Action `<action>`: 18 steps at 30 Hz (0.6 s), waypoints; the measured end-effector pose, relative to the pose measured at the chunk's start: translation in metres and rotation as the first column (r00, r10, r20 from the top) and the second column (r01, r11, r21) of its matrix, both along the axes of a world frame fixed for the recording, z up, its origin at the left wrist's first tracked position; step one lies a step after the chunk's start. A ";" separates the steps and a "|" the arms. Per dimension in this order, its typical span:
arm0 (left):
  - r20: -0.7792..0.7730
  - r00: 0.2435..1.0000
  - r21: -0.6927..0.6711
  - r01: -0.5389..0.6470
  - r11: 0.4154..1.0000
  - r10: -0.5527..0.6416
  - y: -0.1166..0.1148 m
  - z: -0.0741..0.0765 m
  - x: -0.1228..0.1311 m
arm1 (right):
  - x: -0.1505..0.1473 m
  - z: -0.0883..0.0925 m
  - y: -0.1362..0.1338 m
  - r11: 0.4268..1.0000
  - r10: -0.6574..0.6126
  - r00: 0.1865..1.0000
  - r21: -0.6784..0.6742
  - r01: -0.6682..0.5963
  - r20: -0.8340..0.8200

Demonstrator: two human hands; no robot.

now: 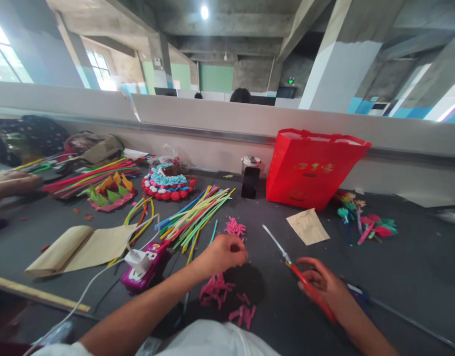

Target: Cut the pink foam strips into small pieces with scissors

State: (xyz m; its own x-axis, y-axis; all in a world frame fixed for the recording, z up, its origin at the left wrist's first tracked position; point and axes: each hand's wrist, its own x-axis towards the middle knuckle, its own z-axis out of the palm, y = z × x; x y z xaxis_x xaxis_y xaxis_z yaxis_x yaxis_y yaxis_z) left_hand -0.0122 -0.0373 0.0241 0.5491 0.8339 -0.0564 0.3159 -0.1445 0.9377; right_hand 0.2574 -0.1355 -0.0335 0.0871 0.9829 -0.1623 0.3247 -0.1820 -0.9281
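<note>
Pink strips [215,291]: loose piles on the dark table [275,316], nearer and farther than the left hand.
Left hand [224,254]: fingers curled narrow; whether they pinch anything cannot be seen.
Scissors [297,272]: red-handled, blades pointing forward and left.
Brown paper [308,226]: on the table, right of the blades.
Right hand [325,287]: fingers holding the scissors by the handles.
</note>
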 end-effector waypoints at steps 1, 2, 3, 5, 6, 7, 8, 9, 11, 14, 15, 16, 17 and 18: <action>0.113 0.993 -0.116 -0.024 0.993 0.037 0.003 0.004 0.000 | -0.004 0.005 0.001 1.000 0.008 0.995 0.000 -0.008 -0.099; 0.212 0.975 -0.222 -0.025 0.975 0.073 0.006 0.008 0.000 | -0.009 0.011 0.002 1.000 0.023 0.983 0.015 -0.021 -0.182; 0.296 0.949 -0.304 -0.011 0.953 0.105 0.008 0.011 0.002 | -0.015 0.017 0.004 0.999 0.037 0.965 0.047 -0.026 -0.261; 0.428 0.892 -0.394 0.038 0.918 0.146 0.012 0.014 0.005 | -0.031 0.028 0.012 0.993 0.102 0.941 0.087 -0.078 -0.322; 0.477 0.864 -0.415 0.062 0.908 0.159 0.013 0.014 0.007 | -0.040 0.032 0.017 0.991 0.105 0.935 0.114 -0.070 -0.340; 0.516 0.839 -0.427 0.077 0.901 0.173 0.013 0.013 0.010 | -0.049 0.035 0.024 0.988 0.100 0.921 0.148 -0.047 -0.376; 0.543 0.817 -0.430 0.074 0.900 0.192 0.013 0.010 0.012 | -0.058 0.036 0.031 0.984 0.094 0.910 0.178 -0.023 -0.403; 0.563 0.798 -0.426 0.054 0.903 0.218 0.013 0.007 0.014 | -0.066 0.037 0.038 0.977 0.096 0.905 0.211 -0.007 -0.414; 0.581 0.770 -0.401 -0.012 0.916 0.265 0.012 -0.002 0.017 | -0.080 0.037 0.050 0.960 0.100 0.911 0.280 0.018 -0.401; 0.577 0.762 -0.332 -0.110 0.937 0.294 0.007 -0.015 0.020 | -0.095 0.035 0.057 0.961 0.116 0.912 0.277 -0.003 -0.393; 0.574 0.765 -0.308 -0.129 0.943 0.292 0.005 -0.019 0.021 | -0.100 0.034 0.056 0.964 0.109 0.910 0.265 0.001 -0.400; 0.570 0.770 -0.287 -0.139 0.948 0.286 0.003 -0.022 0.022 | -0.103 0.034 0.055 0.968 0.093 0.910 0.251 0.014 -0.405; 0.566 0.778 -0.265 -0.141 0.954 0.272 0.001 -0.025 0.023 | -0.107 0.034 0.054 0.970 0.063 0.912 0.239 0.039 -0.405; 0.559 0.791 -0.236 -0.138 0.962 0.250 0.000 -0.027 0.024 | -0.109 0.034 0.052 0.971 0.029 0.916 0.227 0.069 -0.400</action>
State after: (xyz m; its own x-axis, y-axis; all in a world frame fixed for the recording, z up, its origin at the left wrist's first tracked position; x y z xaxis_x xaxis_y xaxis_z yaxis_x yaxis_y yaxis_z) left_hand 0.0119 -0.0375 -0.0029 0.3530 0.9334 0.0649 -0.2897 0.0430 0.9562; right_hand 0.1482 -0.0831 0.0002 0.0834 0.9955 0.0446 -0.0817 0.0514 -0.9953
